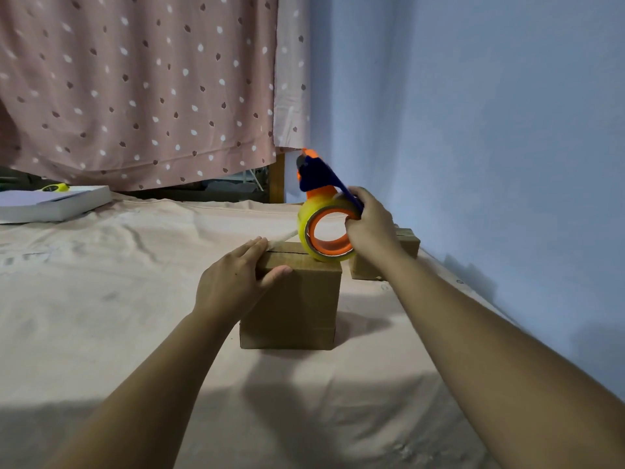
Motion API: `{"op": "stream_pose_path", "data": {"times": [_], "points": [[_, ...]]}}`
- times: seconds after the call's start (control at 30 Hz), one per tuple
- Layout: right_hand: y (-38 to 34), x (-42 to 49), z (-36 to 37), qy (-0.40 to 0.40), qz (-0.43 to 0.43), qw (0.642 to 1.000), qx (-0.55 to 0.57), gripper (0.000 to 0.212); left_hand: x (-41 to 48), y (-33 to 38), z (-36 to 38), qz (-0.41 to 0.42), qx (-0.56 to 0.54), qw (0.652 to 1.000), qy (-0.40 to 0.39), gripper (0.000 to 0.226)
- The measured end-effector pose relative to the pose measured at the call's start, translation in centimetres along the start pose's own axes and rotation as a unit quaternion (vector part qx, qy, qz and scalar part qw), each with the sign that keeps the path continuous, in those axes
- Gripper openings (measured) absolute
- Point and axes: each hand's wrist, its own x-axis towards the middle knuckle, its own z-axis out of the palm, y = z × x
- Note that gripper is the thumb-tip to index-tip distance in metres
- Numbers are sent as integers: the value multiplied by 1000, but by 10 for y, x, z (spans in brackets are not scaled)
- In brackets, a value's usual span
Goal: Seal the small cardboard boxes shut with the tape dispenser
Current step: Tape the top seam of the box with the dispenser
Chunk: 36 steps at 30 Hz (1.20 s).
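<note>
**Dispenser on the near box**

Your left hand [233,282] lay flat over the cardboard box [297,306], straight fingers pressing the tape end [282,239]. Your right hand [370,228] gripped the tape dispenser [324,211], its roll touching the box top. A second box [409,245] sat at two o'clock. Faint print on the sheet [40,255] was unreadable.

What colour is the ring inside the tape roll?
Orange: the round plastic ring inside the yellowish tape roll, head view.
</note>
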Motion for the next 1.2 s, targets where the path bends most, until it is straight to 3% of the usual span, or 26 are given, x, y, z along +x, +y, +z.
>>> {"op": "stream_pose_path", "data": {"times": [0.23,0.53,0.77,1.0,1.2], "points": [[17,-15,20,44,138,973,179,53,1,-2,4,-2,-8,1000,14,87],[5,3,-9,25,27,999,19,46,-1,-3,3,15,13,999,30,82],[37,7,-45,-3,-25,994,-104,62,-1,-4,5,23,8,999,44,78],[74,-12,-28,17,11,997,-68,62,-2,-1,3,19,36,999,35,79],[94,-29,-10,49,58,996,41,64,0,-4,7,36,22,998,50,79]]}}
